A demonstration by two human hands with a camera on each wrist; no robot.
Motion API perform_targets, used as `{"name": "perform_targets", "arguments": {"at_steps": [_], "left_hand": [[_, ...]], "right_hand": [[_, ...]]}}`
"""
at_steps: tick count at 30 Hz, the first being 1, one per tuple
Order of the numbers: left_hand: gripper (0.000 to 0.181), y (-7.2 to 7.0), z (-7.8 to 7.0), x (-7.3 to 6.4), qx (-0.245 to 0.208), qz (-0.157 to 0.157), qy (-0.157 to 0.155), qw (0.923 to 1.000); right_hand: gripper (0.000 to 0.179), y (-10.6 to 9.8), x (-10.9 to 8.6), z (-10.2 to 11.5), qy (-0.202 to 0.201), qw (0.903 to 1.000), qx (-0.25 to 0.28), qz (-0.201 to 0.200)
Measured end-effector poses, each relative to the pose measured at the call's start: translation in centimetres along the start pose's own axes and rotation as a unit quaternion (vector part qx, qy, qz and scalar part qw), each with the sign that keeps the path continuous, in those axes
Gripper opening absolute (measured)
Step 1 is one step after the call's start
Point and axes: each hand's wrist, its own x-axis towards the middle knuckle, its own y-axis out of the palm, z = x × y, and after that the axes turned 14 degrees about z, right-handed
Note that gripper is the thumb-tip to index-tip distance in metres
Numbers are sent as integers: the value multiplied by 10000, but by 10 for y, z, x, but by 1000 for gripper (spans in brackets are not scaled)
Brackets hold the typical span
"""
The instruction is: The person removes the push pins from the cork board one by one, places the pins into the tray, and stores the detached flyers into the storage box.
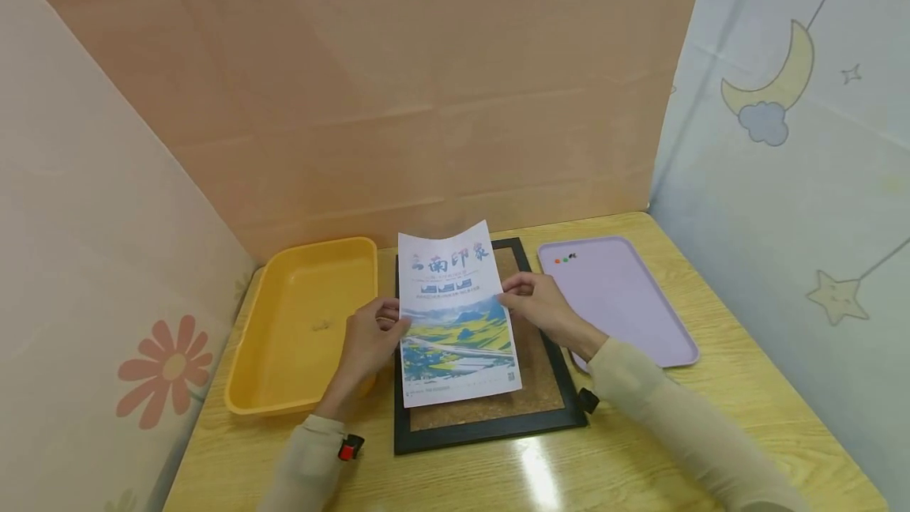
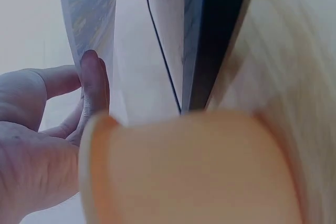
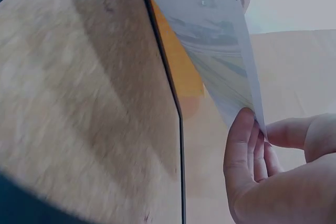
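A printed poster (image 1: 455, 322) with blue lettering and a green and yellow landscape is held up over a black-framed cork board (image 1: 490, 419). My left hand (image 1: 372, 338) pinches its left edge between thumb and fingers. At the opposite edge my right hand (image 1: 543, 304) pinches it the same way. The left wrist view shows the left thumb on the face of the poster (image 2: 92, 9). In the right wrist view the poster (image 3: 210, 40) stands off the cork surface (image 3: 68, 98), with a gap between them. Much of the cork is hidden behind the paper.
Left of the board stands a deep yellow tray (image 1: 306, 322). To the right lies a shallow lilac tray (image 1: 618, 299) with several small pushpin-like pieces (image 1: 565, 259), red, green and black, in its far left corner. Cloth walls (image 1: 426, 101) enclose the wooden table (image 1: 455, 480).
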Motion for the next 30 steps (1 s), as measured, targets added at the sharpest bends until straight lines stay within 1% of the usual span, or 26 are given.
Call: {"name": "perform_targets", "arguments": {"at_steps": [3,5,11,16,21,30], "left_hand": [[37,-12,4,-3,11,-62,32,10000],[38,-19,7,-4,11,-99,16,9999],[39,-36,18,-9,-172,-96,-250,9995],[40,-46,24,-11,-341,-85,-463,9983],[40,-53,30,-15,-429,-84,-624,9971],[41,-72,41,-21,-487,-157,-757,9958]], "right_hand": [[26,7,6,6,-43,9999,150,-3],[26,11,10,9,-92,9998,161,11],[24,26,19,20,-151,9998,78,101],[22,38,29,21,-164,9997,132,150],[22,49,36,21,-21,9996,179,200],[22,67,49,30,-17,9993,142,341]]}}
